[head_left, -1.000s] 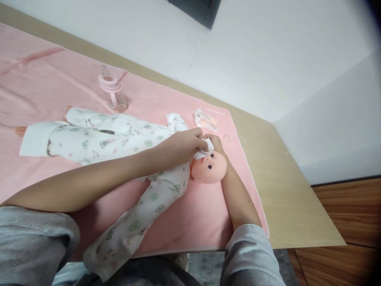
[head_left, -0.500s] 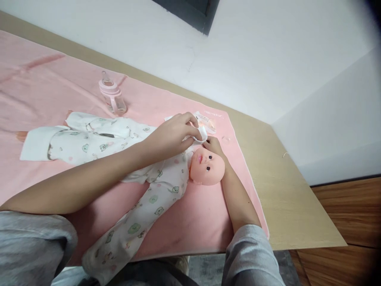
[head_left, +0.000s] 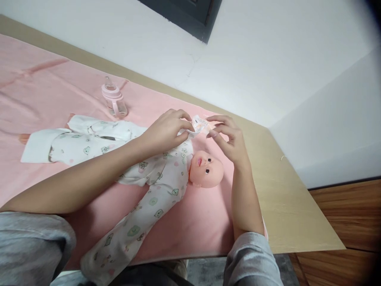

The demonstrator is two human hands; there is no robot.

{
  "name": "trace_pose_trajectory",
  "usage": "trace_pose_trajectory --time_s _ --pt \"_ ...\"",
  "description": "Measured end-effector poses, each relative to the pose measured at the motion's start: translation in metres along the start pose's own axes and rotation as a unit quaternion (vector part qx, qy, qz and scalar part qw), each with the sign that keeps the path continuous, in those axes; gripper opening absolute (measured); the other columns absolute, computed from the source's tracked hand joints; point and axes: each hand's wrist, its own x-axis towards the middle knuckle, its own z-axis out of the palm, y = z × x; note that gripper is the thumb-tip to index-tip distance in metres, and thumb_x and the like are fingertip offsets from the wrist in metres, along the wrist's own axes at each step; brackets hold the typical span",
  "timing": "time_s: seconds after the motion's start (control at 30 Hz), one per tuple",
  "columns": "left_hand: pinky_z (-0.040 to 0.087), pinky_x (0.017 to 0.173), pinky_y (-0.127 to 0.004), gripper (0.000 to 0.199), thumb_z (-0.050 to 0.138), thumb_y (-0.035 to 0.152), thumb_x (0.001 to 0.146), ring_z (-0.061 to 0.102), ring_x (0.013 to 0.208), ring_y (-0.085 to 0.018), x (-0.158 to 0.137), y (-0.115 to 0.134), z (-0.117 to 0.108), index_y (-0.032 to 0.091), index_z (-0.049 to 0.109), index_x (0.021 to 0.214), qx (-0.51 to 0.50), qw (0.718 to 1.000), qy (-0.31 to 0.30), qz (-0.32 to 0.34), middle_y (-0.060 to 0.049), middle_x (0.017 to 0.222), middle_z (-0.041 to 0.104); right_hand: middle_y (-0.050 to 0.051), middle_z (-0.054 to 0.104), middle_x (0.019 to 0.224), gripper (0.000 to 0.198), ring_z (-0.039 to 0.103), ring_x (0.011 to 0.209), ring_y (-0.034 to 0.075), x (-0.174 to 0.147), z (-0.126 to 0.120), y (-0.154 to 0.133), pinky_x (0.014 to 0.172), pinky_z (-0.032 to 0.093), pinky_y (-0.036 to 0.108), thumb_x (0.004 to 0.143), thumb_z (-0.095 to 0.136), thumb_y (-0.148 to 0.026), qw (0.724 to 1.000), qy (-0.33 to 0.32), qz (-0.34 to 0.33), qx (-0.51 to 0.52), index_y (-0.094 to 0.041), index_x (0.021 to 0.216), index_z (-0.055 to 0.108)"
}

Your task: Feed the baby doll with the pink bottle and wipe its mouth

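Observation:
A baby doll [head_left: 206, 169] lies on its back, head to the right, in white baby clothes [head_left: 169, 172] printed with small green animals. My left hand [head_left: 169, 129] is over the doll's chest, thumb and fingers pinching a white edge of the clothes at the far shoulder. Beside it, past the doll's head, my right hand [head_left: 230, 139] is raised with thumb and fingers apart. A crinkled white and orange packet [head_left: 201, 122] lies behind and between my fingertips; whether the right hand touches it I cannot tell. The near sleeve stretches over the table's front edge.
A pink-lidded baby bottle [head_left: 114, 99] stands beyond the doll's legs. A pink blanket [head_left: 205, 222] covers much of the wooden table [head_left: 285, 210]. A white wall [head_left: 253, 59] rises behind, and brown wood panels are at the right.
My right hand has come up from beside the doll's head and its fingers have spread. My left hand has moved slightly left, still pinching the white edge.

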Motion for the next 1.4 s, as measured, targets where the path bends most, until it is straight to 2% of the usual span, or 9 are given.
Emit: trace_pose_trajectory --time_s 0.13,0.37,0.63,0.8,0.93,1.1,1.23,1.3,1.4 --pt "0.042 0.103 -0.047 0.033 0.045 0.024 0.09 0.054 0.118 -0.03 -0.001 0.0 0.0 0.02 0.074 0.104 -0.008 1.0 0.002 0.008 -0.007 0.124 0.062 0.001 0.07 0.114 0.022 0.053 0.126 0.025 -0.001 0.002 -0.02 0.108 0.043 0.05 0.095 0.054 -0.039 0.995 -0.063 -0.029 -0.069 -0.03 0.086 0.072" --pt "0.042 0.102 -0.043 0.032 0.045 0.027 0.092 0.057 0.115 -0.027 0.0 -0.001 -0.002 0.017 0.073 0.106 -0.013 1.0 0.006 0.014 -0.009 0.121 0.064 0.003 0.072 0.091 0.028 0.065 0.092 0.02 -0.003 0.0 -0.012 0.09 0.05 0.04 0.097 0.051 -0.039 0.995 -0.056 0.022 -0.08 -0.025 0.085 0.071" --pt "0.043 0.098 -0.04 0.032 0.056 0.043 0.091 0.061 0.108 -0.025 0.002 0.003 -0.004 0.019 0.07 0.106 -0.059 0.998 -0.009 0.001 -0.006 0.112 0.07 0.003 0.072 0.095 0.022 0.067 0.091 0.02 -0.002 0.006 -0.016 0.083 0.052 0.036 0.094 0.055 -0.037 0.993 -0.077 0.028 -0.083 -0.025 0.087 0.071" --pt "0.045 0.089 -0.035 0.025 0.053 0.035 0.093 0.065 0.097 -0.022 0.003 -0.006 -0.003 0.02 0.073 0.095 -0.03 0.999 -0.009 0.006 -0.003 0.103 0.073 0.002 0.072 0.094 0.015 0.066 0.09 0.019 -0.002 0.006 -0.015 0.079 0.053 0.034 0.092 0.057 -0.027 0.995 -0.067 0.032 -0.069 -0.025 0.088 0.072" --pt "0.045 0.089 -0.038 0.025 0.053 0.034 0.092 0.066 0.096 -0.025 0.008 -0.024 -0.009 0.02 0.074 0.095 0.035 0.999 -0.012 -0.018 -0.005 0.102 0.074 0.003 0.071 0.093 0.017 0.066 0.089 0.019 -0.004 0.002 0.004 0.08 0.052 0.034 0.087 0.056 -0.018 0.995 -0.038 0.058 -0.065 -0.024 0.087 0.072" --pt "0.047 0.092 -0.04 0.031 0.052 0.041 0.093 0.064 0.1 -0.026 0.005 -0.05 -0.053 0.018 0.073 0.097 0.074 0.988 0.051 -0.125 -0.006 0.107 0.073 0.006 0.071 0.094 0.022 0.065 0.089 0.02 -0.01 0.0 0.052 0.084 0.05 0.038 0.081 0.051 -0.015 0.986 -0.009 0.136 -0.097 -0.02 0.084 0.072" --pt "0.046 0.088 -0.029 0.044 0.04 0.044 0.098 0.06 0.097 -0.016 -0.019 -0.076 -0.105 0.012 0.068 0.113 0.056 0.976 0.131 -0.166 -0.002 0.108 0.068 0.01 0.073 0.095 0.023 0.064 0.08 0.021 -0.018 -0.002 0.084 0.081 0.049 0.039 0.076 0.051 -0.019 0.954 0.016 0.275 -0.116 -0.017 0.081 0.074" --pt "0.045 0.085 -0.024 0.045 0.04 0.045 0.098 0.057 0.093 -0.012 -0.033 -0.096 -0.126 0.013 0.063 0.122 0.041 0.962 0.168 -0.211 0.0 0.111 0.066 0.011 0.073 0.089 0.024 0.062 0.074 0.02 -0.019 -0.002 0.094 0.078 0.049 0.039 0.075 0.054 -0.023 0.937 0.034 0.335 -0.094 -0.016 0.084 0.075" --pt "0.048 0.089 -0.03 0.045 0.053 0.041 0.094 0.057 0.095 -0.014 -0.046 -0.13 -0.14 0.016 0.057 0.131 0.055 0.93 0.181 -0.314 -0.003 0.119 0.064 0.009 0.073 0.087 0.03 0.062 0.074 0.019 -0.015 0.0 0.104 0.077 0.049 0.037 0.072 0.061 -0.03 0.922 0.082 0.379 0.007 -0.015 0.094 0.075"
